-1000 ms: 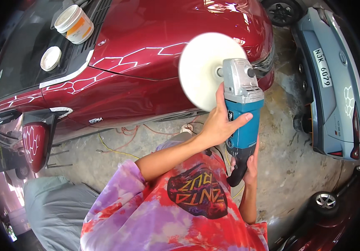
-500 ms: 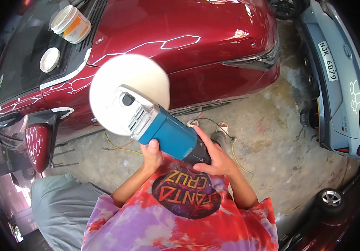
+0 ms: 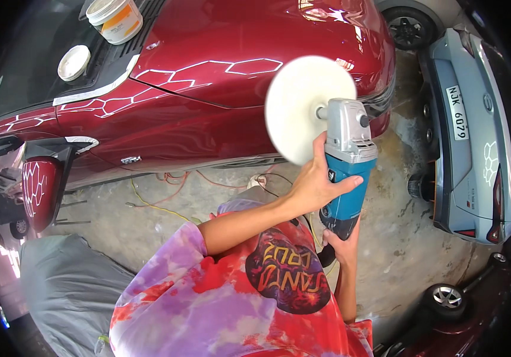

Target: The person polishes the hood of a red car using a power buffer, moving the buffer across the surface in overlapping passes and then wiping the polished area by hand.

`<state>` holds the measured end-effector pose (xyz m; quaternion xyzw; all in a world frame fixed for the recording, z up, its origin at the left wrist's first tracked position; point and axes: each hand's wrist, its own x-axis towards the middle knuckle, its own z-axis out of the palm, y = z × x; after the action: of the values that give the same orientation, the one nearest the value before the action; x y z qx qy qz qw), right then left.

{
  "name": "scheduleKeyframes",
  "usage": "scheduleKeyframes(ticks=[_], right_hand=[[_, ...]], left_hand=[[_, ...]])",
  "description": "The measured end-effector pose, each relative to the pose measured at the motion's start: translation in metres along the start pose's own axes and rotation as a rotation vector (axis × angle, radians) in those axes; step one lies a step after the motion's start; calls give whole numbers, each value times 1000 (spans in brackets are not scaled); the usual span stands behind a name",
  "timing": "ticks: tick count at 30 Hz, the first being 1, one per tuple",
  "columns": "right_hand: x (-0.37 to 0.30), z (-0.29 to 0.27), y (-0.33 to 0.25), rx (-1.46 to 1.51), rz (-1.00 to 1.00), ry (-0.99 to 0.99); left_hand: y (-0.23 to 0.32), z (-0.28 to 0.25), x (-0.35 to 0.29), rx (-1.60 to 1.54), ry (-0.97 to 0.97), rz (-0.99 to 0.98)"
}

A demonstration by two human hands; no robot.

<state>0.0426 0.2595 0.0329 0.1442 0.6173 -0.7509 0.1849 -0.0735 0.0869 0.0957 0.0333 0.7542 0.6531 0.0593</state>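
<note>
My left hand (image 3: 315, 181) wraps around the blue body of a power polisher (image 3: 350, 178), just behind its silver head. Lower down, my right hand (image 3: 343, 247) holds the black rear handle; some of its fingers are hidden behind the tool. On the spindle sits a round white polishing pad (image 3: 297, 110), turned toward the side of a glossy red car (image 3: 219, 128) near the headlight. Whether the pad touches the paint I cannot tell.
A white and orange tub (image 3: 118, 24) and a round white lid (image 3: 74, 63) rest at the windshield's base. White masking tape (image 3: 95, 89) lines the fender edge. The side mirror (image 3: 40, 193) juts out. Cords (image 3: 163, 208) cross the floor. A light blue car (image 3: 475, 172) stands at right.
The polisher has swung right toward the front of the car, its head now pointing up. My left hand has shifted onto the body behind the head; my right hand has moved lower on the handle.
</note>
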Motion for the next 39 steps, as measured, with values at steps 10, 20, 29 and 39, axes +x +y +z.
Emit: scheduleKeyframes(ticks=[10, 20, 29, 39], right_hand=[[6, 78, -60, -409, -207, -428], [4, 67, -60, -276, -200, -364], [-19, 40, -78, 96, -30, -193], [19, 124, -210, -79, -84, -407]], left_hand=[[15, -82, -89, -316, 454, -40], [29, -71, -56, -278, 330, -22], [58, -52, 24, -74, 61, -14], [80, -138, 42, -369, 392, 94]])
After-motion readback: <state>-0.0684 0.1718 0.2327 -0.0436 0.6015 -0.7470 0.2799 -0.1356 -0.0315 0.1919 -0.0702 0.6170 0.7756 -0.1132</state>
